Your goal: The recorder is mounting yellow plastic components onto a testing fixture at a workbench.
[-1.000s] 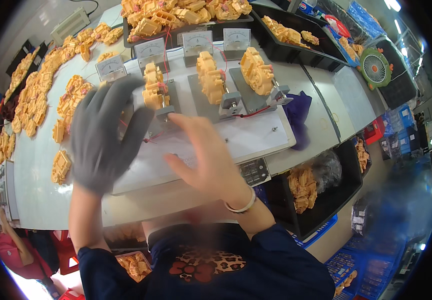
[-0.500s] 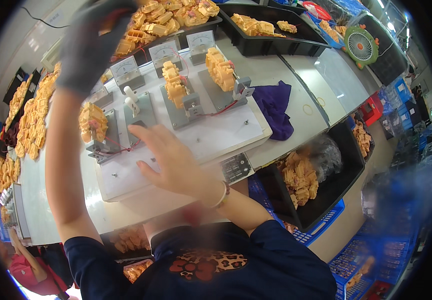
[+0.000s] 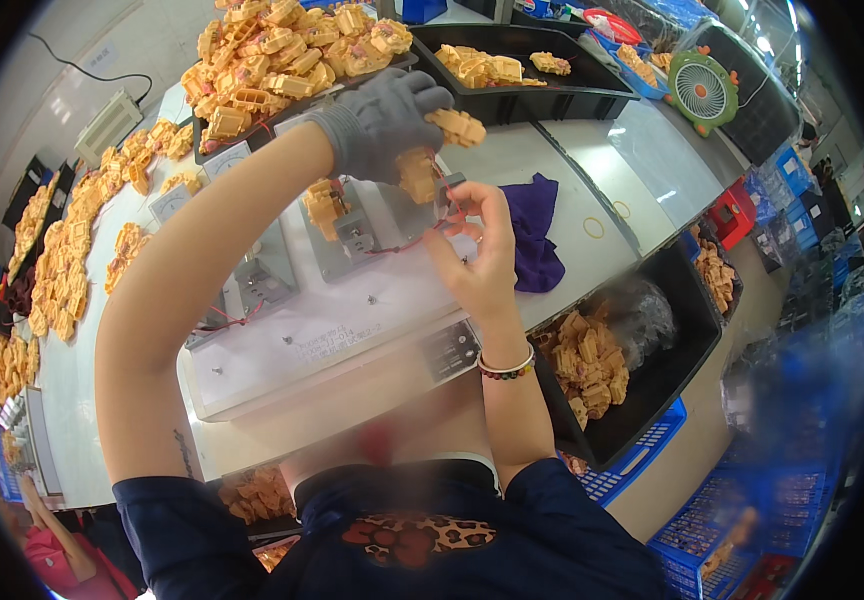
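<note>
A grey glove covers my left hand (image 3: 382,125), reaching over the rear of the test board (image 3: 352,340). Its fingers close on a yellow plastic part (image 3: 458,128), held above the right-hand fixture. Below it, another yellow part (image 3: 417,175) sits in that fixture, partly hidden by the glove. My bare right hand (image 3: 487,255) has thumb and fingers around the grey clamp (image 3: 447,192) with red wires at the fixture's front. The middle fixture holds a yellow part (image 3: 326,208) behind its own grey clamp (image 3: 357,236). My left forearm hides most of the left fixtures.
A heap of yellow parts (image 3: 282,55) fills a tray at the back, beside a black tray (image 3: 552,100). More parts (image 3: 62,270) lie along the left. A purple cloth (image 3: 537,235) is right of the board. A black bin (image 3: 652,400) and green fan (image 3: 704,90) stand right.
My left hand has come down and right from the upper left, now with a yellow part in it. My right hand has moved right from the board's left side to the right-hand fixture's clamp.
</note>
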The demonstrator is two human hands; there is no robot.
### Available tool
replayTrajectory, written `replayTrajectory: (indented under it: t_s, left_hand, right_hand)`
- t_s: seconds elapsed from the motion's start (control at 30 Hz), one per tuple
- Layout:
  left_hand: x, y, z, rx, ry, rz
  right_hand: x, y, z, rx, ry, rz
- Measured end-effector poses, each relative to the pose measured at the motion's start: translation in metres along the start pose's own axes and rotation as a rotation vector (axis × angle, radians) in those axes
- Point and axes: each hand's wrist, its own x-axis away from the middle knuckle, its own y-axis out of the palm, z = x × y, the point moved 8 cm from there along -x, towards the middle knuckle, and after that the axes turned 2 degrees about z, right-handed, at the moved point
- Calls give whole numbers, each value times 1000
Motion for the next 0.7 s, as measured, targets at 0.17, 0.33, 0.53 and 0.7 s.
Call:
replayTrajectory:
  t_s: [0.17,0.33,0.53,0.7]
  left_hand:
    - [-5,16,1,-5,113,-51]
    - [3,-35,-20,106,147,170]
    - [196,-137,-77,381,-737,350]
    - [477,-169,128,1208,-1429,91]
  right_hand:
    - [5,-12,3,2,-55,28]
    - [5,-13,5,-29,-6,11]
    - [6,-17,7,84,90,-70]
    - [9,-21,17,137,87,-87]
